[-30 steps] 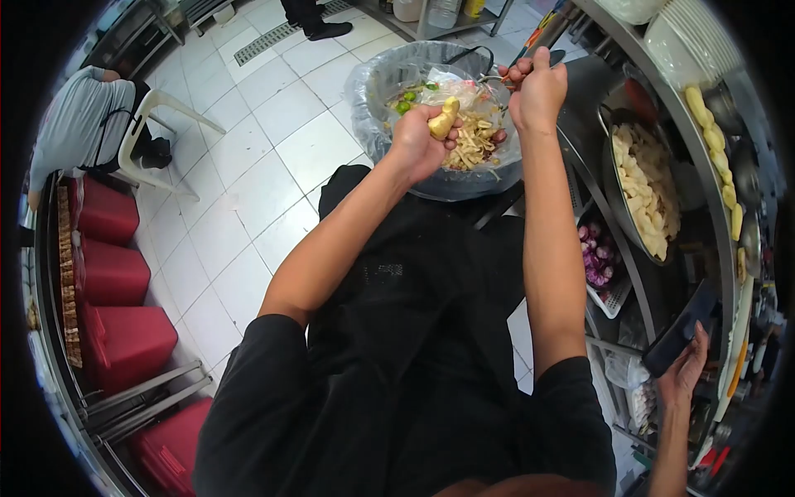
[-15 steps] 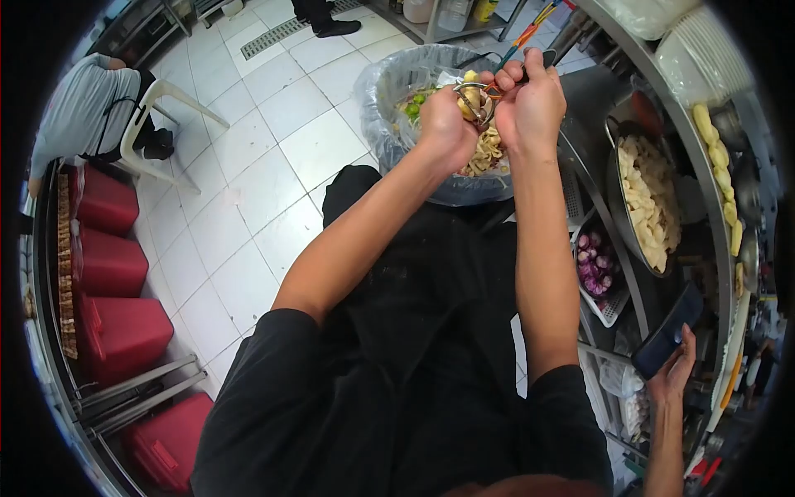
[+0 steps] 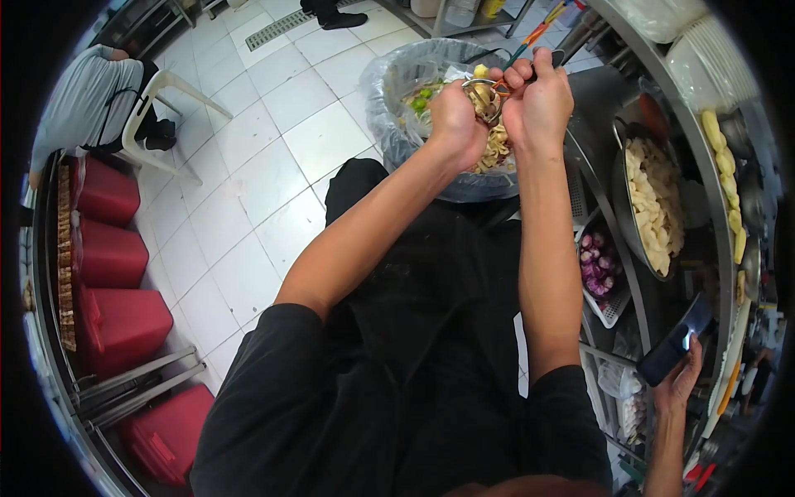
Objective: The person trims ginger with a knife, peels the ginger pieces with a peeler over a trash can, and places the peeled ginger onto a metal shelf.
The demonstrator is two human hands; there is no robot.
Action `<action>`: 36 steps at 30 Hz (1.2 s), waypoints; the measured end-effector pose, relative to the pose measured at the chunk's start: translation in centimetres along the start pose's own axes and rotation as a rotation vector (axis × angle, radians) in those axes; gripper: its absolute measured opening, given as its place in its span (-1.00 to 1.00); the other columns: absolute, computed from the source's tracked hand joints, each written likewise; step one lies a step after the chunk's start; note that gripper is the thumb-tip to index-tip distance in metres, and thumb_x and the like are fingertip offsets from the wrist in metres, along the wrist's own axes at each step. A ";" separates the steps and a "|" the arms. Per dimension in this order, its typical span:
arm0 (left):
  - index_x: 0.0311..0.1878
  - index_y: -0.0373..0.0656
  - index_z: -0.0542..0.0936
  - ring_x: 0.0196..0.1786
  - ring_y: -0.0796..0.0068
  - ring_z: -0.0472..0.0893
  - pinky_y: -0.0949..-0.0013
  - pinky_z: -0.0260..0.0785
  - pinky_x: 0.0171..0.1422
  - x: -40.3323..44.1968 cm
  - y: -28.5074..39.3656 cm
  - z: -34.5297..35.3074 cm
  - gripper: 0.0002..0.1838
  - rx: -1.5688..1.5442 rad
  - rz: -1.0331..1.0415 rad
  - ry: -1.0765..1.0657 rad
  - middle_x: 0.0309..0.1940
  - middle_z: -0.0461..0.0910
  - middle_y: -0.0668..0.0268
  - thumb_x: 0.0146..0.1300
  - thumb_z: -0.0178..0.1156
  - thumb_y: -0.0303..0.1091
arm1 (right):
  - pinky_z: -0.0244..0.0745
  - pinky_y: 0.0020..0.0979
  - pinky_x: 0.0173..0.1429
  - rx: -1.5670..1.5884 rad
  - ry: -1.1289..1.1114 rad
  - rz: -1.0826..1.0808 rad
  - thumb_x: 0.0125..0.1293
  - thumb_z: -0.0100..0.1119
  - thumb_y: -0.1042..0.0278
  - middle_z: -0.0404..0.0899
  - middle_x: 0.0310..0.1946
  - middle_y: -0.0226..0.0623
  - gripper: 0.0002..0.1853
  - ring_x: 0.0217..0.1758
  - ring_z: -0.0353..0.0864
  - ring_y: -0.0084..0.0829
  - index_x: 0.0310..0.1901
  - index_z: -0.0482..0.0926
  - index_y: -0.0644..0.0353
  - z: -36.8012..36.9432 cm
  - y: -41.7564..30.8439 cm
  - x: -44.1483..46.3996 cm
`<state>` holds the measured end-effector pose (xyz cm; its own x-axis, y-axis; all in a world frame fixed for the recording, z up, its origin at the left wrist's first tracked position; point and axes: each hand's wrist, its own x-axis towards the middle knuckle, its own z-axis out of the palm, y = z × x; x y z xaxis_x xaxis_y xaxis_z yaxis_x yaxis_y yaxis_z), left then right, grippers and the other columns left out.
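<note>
Left hand (image 3: 458, 124): fingers curled round yellow piece (image 3: 481, 73), far end showing. Right hand (image 3: 540, 108): fingers gripping ring-headed metal tool (image 3: 479, 81) alongside. Both over bag-lined bin (image 3: 387, 124), peelings (image 3: 497, 149) inside. Farther right: pan (image 3: 623, 199) of pale slices (image 3: 650, 195).

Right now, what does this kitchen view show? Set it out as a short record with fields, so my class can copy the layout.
Left hand: closed on a yellow piece
Right hand: curled round a metal tool; its exact kind is unclear
Below the hands: a plastic-lined bin with peelings
Picture right: a pan of pale pieces; a white basket of purple onions
Another person's hand: holding a phone
Picture left: red boxes
</note>
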<state>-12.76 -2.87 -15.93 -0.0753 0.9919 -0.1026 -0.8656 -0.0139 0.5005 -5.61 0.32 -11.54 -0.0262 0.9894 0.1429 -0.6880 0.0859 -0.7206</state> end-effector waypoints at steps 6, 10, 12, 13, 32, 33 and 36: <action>-0.08 -0.13 0.48 0.02 0.37 0.48 0.10 0.19 0.20 0.0 -0.1 -0.4 -0.64 0.002 0.016 -0.013 -0.09 0.54 0.26 0.36 -0.33 -0.26 | 0.41 -0.20 -0.35 0.001 0.062 0.086 0.44 -0.15 0.38 0.23 -0.57 -0.38 -0.86 -0.57 0.22 -0.50 -0.26 0.14 0.16 -0.3 0.2 0.7; -0.09 -0.14 0.45 -0.06 0.37 0.48 0.15 0.28 0.03 0.3 -0.4 -0.9 -0.70 -0.020 0.031 0.030 -0.16 0.53 0.28 0.34 -0.28 -0.29 | 0.40 -0.22 -0.38 -0.007 0.103 0.088 0.43 -0.15 0.41 0.23 -0.58 -0.37 -0.86 -0.61 0.18 -0.52 -0.25 0.12 0.18 -0.8 1.4 1.4; -0.12 -0.16 0.41 -0.18 0.38 0.46 0.21 0.28 -0.12 0.6 -0.8 -1.6 -0.76 0.060 0.072 0.099 -0.23 0.51 0.27 0.32 -0.22 -0.30 | 0.40 -0.23 -0.40 -0.055 0.129 0.056 0.42 -0.15 0.42 0.23 -0.58 -0.36 -0.85 -0.63 0.16 -0.52 -0.25 0.11 0.20 -0.6 1.8 1.8; -0.13 -0.16 0.40 -0.25 0.38 0.46 0.24 0.27 -0.20 0.7 -1.0 -2.0 -0.79 0.099 0.092 0.134 -0.26 0.50 0.27 0.31 -0.20 -0.31 | 0.39 -0.25 -0.44 -0.088 0.146 -0.042 0.41 -0.14 0.42 0.23 -0.58 -0.35 -0.83 -0.64 0.14 -0.54 -0.25 0.10 0.23 -0.4 1.9 2.0; -0.19 -0.28 0.34 -0.40 0.40 0.37 0.39 0.20 -0.35 1.5 -0.1 -4.4 -0.82 0.131 -0.303 0.062 -0.41 0.41 0.19 0.32 -0.19 -0.37 | 0.37 -0.43 -0.59 -0.863 0.037 -0.753 0.40 -0.06 0.34 0.32 -0.64 -0.36 -0.82 -0.68 0.37 -0.54 -0.28 0.24 0.24 -3.5 4.0 8.0; -0.19 -0.28 0.34 -0.40 0.40 0.37 0.39 0.20 -0.35 0.8 -0.1 -4.8 -0.82 0.134 -0.349 0.035 -0.41 0.41 0.19 0.33 -0.19 -0.37 | 0.38 -0.42 -0.60 -0.736 0.058 -0.619 0.41 -0.08 0.33 0.32 -0.64 -0.34 -0.81 -0.69 0.36 -0.53 -0.28 0.21 0.24 -4.0 3.6 8.0; -0.17 -0.26 0.35 -0.39 0.44 0.37 0.39 0.22 -0.30 1.0 -0.3 -4.7 -0.82 0.147 -0.268 -0.060 -0.39 0.43 0.23 0.34 -0.17 -0.35 | 0.45 -0.35 -0.53 -0.339 0.080 -0.284 0.43 -0.14 0.33 0.30 -0.61 -0.35 -0.81 -0.69 0.29 -0.53 -0.28 0.16 0.22 -4.3 2.2 7.6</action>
<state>-14.89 -2.49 -20.24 0.1795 0.9634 -0.1993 -0.7695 0.2637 0.5816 -4.22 8.49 -14.91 0.1948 0.9259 0.3236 -0.3827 0.3755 -0.8441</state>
